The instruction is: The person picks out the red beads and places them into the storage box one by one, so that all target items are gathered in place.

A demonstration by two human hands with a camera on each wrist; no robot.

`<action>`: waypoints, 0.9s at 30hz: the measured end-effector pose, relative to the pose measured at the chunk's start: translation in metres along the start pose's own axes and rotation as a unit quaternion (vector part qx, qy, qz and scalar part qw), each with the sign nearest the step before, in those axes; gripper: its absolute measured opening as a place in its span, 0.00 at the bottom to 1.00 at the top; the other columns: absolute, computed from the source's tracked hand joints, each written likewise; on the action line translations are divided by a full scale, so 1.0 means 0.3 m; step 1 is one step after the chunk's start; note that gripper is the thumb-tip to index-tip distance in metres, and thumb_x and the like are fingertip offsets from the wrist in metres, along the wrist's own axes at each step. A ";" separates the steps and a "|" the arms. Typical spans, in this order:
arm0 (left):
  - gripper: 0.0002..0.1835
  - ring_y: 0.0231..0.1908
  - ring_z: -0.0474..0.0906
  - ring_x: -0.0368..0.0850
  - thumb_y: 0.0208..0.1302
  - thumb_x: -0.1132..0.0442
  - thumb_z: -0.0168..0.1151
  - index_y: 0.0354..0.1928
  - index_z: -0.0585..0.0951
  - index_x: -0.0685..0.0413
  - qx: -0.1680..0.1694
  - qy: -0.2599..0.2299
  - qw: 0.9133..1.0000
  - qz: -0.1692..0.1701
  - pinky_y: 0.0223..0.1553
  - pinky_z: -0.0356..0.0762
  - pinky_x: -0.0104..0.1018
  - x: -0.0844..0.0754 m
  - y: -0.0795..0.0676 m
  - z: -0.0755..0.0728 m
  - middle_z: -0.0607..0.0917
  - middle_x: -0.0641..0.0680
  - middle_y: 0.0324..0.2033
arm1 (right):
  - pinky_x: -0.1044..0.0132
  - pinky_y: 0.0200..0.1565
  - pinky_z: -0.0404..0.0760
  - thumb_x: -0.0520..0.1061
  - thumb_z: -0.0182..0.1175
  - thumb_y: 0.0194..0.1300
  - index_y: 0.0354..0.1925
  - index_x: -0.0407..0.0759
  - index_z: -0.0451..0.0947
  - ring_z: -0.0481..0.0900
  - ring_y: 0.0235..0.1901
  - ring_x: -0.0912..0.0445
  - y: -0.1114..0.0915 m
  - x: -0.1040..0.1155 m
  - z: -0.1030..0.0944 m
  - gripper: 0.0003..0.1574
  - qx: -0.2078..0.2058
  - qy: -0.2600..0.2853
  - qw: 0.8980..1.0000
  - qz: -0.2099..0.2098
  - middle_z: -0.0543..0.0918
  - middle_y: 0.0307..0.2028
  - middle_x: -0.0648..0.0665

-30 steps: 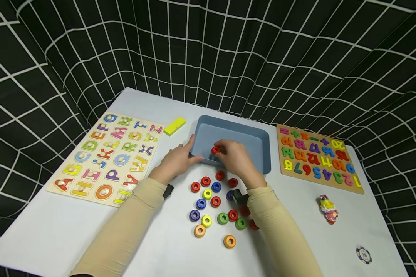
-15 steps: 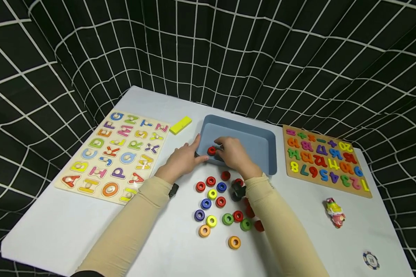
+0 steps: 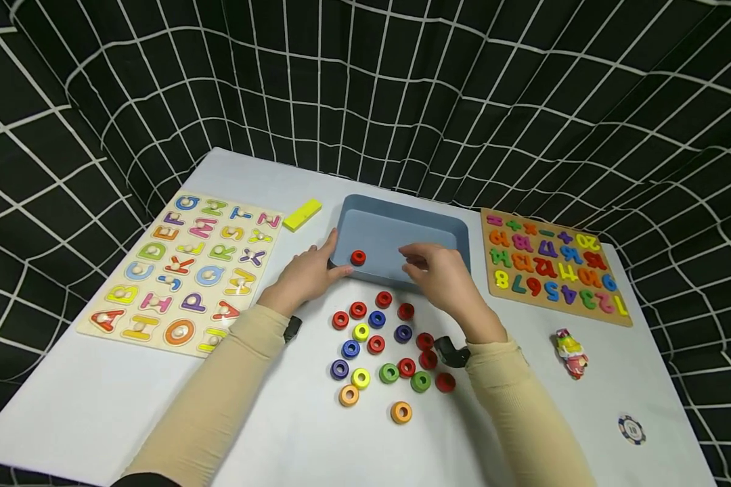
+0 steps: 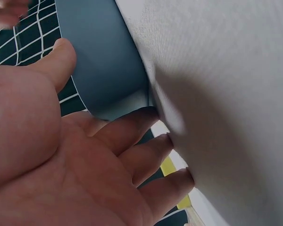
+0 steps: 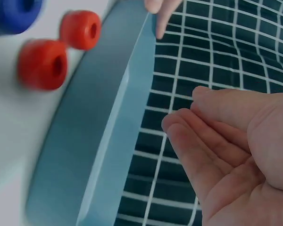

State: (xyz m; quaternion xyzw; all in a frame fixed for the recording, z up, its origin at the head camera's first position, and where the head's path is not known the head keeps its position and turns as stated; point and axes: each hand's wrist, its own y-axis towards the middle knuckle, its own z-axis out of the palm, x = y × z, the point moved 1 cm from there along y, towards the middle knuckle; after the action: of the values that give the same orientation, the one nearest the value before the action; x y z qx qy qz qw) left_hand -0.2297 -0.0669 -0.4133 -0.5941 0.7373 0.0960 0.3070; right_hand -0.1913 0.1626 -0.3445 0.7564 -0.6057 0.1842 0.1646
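Note:
A shallow blue-grey tray (image 3: pixel 396 233) stands at the back middle of the table, with one red ring (image 3: pixel 358 258) in its front left corner. My left hand (image 3: pixel 307 274) rests at that corner; thumb and index finger lie along two of its outer walls. In the left wrist view the other fingertips (image 4: pixel 181 176) reach down by the table. My right hand (image 3: pixel 441 277) hovers over the tray's front right part, fingers loosely bent, nothing between them. In front of the tray lie several more rings (image 3: pixel 375 345) in red, blue, purple, yellow, green and orange.
A wooden letter puzzle board (image 3: pixel 189 270) lies on the left, a number puzzle board (image 3: pixel 554 267) on the right. Near the tray is a yellow block (image 3: pixel 302 215). A small figurine (image 3: pixel 571 353) and a poker chip (image 3: pixel 631 429) lie at right. A black gridded curtain (image 3: pixel 365 88) hangs behind.
My right hand has let go of the red ring at the tray's front left and moved right, away from it. My left hand stays at the tray's corner.

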 end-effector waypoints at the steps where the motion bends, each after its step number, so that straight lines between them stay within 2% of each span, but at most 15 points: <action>1: 0.47 0.73 0.54 0.63 0.66 0.36 0.50 0.77 0.39 0.44 0.001 0.001 1.000 0.001 0.72 0.50 0.62 0.001 0.001 0.001 0.61 0.65 0.71 | 0.55 0.49 0.83 0.44 0.61 0.66 0.55 0.43 0.79 0.84 0.48 0.50 -0.025 -0.014 -0.010 0.19 -0.004 0.005 1.000 0.004 0.85 0.50 0.42; 6: 0.48 0.73 0.52 0.63 0.67 0.36 0.51 0.77 0.39 0.44 0.003 -0.003 1.000 0.001 0.72 0.49 0.62 0.000 0.003 -0.001 0.60 0.65 0.71 | 0.54 0.48 0.84 0.43 0.62 0.66 0.54 0.44 0.80 0.84 0.48 0.50 -0.149 -0.096 -0.023 0.18 -0.002 0.013 0.999 0.032 0.85 0.49 0.43; 12: 0.48 0.72 0.53 0.66 0.67 0.36 0.50 0.77 0.37 0.44 0.011 -0.002 1.000 -0.002 0.72 0.49 0.62 -0.007 0.001 -0.002 0.59 0.66 0.72 | 0.55 0.47 0.84 0.42 0.64 0.63 0.52 0.42 0.81 0.84 0.46 0.50 -0.261 -0.162 0.028 0.18 0.036 0.005 0.997 0.064 0.86 0.46 0.43; 21: 0.48 0.70 0.56 0.69 0.67 0.36 0.49 0.77 0.36 0.43 0.011 0.002 1.000 0.000 0.71 0.52 0.61 0.002 0.002 -0.007 0.59 0.69 0.71 | 0.58 0.44 0.83 0.46 0.67 0.60 0.48 0.45 0.84 0.81 0.39 0.56 -0.305 -0.139 0.096 0.17 0.064 -0.028 0.993 0.098 0.87 0.44 0.45; 27: 0.48 0.71 0.55 0.69 0.67 0.36 0.49 0.77 0.36 0.43 0.012 0.002 1.000 -0.002 0.72 0.51 0.60 0.000 0.007 0.001 0.58 0.68 0.72 | 0.54 0.48 0.81 0.48 0.68 0.59 0.47 0.44 0.84 0.81 0.40 0.53 -0.309 -0.120 0.115 0.18 0.050 -0.052 0.992 0.107 0.87 0.42 0.45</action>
State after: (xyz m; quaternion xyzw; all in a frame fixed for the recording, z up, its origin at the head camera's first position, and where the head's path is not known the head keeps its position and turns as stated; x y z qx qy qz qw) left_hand -0.2317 -0.0660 -0.4140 -0.5920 0.7379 0.0847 0.3127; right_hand -0.1052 0.1968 -0.3945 0.7032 -0.6806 0.1917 0.0744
